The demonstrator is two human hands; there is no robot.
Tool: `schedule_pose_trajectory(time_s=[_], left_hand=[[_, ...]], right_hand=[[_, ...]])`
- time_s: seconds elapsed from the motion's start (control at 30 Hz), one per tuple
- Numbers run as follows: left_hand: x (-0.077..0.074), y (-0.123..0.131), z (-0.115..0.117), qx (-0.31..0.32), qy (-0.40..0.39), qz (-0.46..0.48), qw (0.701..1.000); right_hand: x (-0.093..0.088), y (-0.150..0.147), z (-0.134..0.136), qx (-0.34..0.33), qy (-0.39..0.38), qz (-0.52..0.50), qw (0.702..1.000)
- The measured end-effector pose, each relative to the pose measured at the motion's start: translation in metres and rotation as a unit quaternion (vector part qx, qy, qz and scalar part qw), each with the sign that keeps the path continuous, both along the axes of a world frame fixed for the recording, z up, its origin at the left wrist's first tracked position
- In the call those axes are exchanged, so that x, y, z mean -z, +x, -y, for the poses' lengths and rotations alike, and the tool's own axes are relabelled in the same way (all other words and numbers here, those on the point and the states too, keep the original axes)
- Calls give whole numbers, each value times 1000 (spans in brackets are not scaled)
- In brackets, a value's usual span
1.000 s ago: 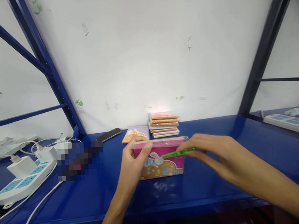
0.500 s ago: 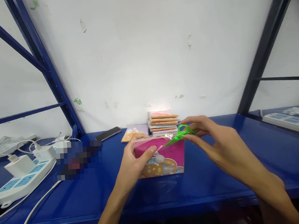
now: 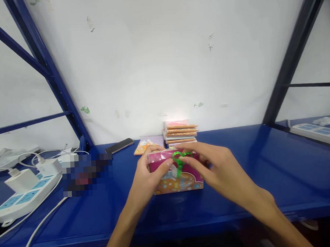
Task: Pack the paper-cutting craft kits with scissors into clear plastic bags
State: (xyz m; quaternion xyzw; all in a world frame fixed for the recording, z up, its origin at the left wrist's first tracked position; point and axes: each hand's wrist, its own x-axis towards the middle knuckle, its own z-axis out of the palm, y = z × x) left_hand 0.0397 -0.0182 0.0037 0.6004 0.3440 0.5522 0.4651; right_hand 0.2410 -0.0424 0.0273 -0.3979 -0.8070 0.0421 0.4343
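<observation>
My left hand [image 3: 149,173] grips the left side of a flat pink-and-orange picture pack [image 3: 175,185] in clear plastic, thumb in front and fingers behind. The pack is upright and faces me; a cartoon rabbit is partly visible on it. Green scissors [image 3: 179,163] lie against the pack's front, handle loops up and blades down. My right hand [image 3: 215,163] is closed on the scissors, its thumb at the loops and its index finger along the pack's top edge. Whether the blade tips are inside the plastic or in front of it, I cannot tell.
Behind the pack stand a stack of wrapped picture packs [image 3: 180,133] and a single flat one [image 3: 147,143]. A phone [image 3: 119,145] lies farther left. Power strips with chargers and cables [image 3: 27,199] fill the left side of the blue shelf [image 3: 255,159]; another strip [image 3: 317,133] lies far right.
My right hand has moved left with the scissors, from the pack's upper right edge to its front. The scissors have turned from slanting to nearly upright. My left hand keeps its hold.
</observation>
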Motion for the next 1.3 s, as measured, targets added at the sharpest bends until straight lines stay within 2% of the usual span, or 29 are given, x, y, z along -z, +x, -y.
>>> schedule_pose_trajectory(time_s=[0.2,0.3,0.47,0.6,0.67,0.73,0.77,0.83,0.9,0.97,1.17,1.3], left_hand=[[1,-4,-2,24,-6,-7,1000],[2,-5,-4,17,-9,-4,1000],[3,-4,-6,6,-12,16,1000],[3,-8,-7,43,-89,26,995],[5,-12,-10,39,-119,-24,992],[8,-16,-13,11,-107,-137,985],[10,-18,-15,-10,-88,-211,973],[16,-22,-19,-56,-44,-353,933],[23,-23,-21,-92,-5,-438,894],[28,-22,-22,-104,28,-456,883],[33,-17,-23,-27,73,-462,884],[34,-19,-25,-16,84,-467,880]], right_hand=[[-7,11,5,49,20,-3,999],[-7,22,1,86,24,28,996],[-5,40,-15,95,-47,92,990],[-2,44,-26,79,-107,74,988],[2,43,-31,53,-139,101,984],[10,42,-38,23,-173,141,975],[15,42,-42,14,-186,161,969],[25,41,-48,16,-200,198,959],[32,40,-52,25,-203,227,952],[36,39,-53,32,-201,242,949],[37,41,-55,49,-194,263,944],[35,44,-57,40,-192,267,944]])
